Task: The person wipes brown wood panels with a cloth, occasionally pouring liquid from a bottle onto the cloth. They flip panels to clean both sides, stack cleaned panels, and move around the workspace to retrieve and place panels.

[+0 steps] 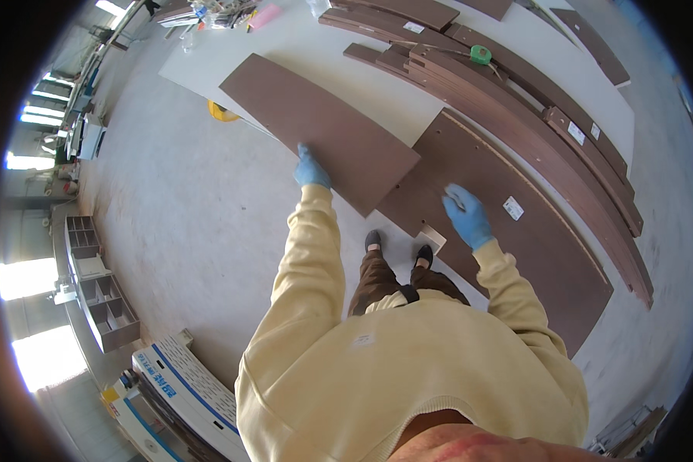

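Just beyond left grip (312, 170), brown board (327, 127), edge grasped, right grip (467, 217) curled, hold unclear

Smooth matt brown panel (319, 127) — wood-like, rough-edged larger board (535, 250), paper label (513, 207), soft cloth sweatshirt (431, 358)

Compartmented shelf unit (122, 336), white-and-blue machine (179, 412)

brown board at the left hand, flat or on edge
Flat or nearly so: the brown board shows its broad face upward, with the left hand at its side. Any slight tilt, I cannot tell.
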The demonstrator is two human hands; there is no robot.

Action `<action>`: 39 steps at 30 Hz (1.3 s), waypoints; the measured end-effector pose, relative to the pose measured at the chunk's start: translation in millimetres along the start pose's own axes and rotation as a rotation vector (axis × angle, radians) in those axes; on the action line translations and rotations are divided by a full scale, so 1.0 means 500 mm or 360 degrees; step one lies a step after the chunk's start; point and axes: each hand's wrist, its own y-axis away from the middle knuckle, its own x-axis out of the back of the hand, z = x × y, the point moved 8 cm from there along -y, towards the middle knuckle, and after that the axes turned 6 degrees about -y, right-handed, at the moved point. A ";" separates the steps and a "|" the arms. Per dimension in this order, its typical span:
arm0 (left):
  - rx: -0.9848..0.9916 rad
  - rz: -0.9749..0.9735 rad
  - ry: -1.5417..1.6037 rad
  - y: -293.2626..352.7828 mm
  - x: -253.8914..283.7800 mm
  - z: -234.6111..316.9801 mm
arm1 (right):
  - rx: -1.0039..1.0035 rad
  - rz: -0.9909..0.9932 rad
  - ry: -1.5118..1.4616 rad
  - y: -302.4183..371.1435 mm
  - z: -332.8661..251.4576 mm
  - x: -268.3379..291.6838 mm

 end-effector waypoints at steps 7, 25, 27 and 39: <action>0.0009 -0.0066 -0.0097 -0.387 -0.068 0.022 | 0.0017 0.0523 0.0238 0.136 0.106 0.100; -0.0248 -0.0185 -0.0572 0.100 0.045 -0.195 | -0.0250 0.1099 0.1872 0.278 0.213 0.733; 0.0420 -0.0694 -0.0601 0.225 0.061 -0.347 | -0.0081 0.0973 0.2036 0.229 0.234 0.765; 0.1229 -0.0802 -0.0128 0.751 -0.102 -0.588 | -0.0233 0.0515 0.1823 0.137 0.259 0.799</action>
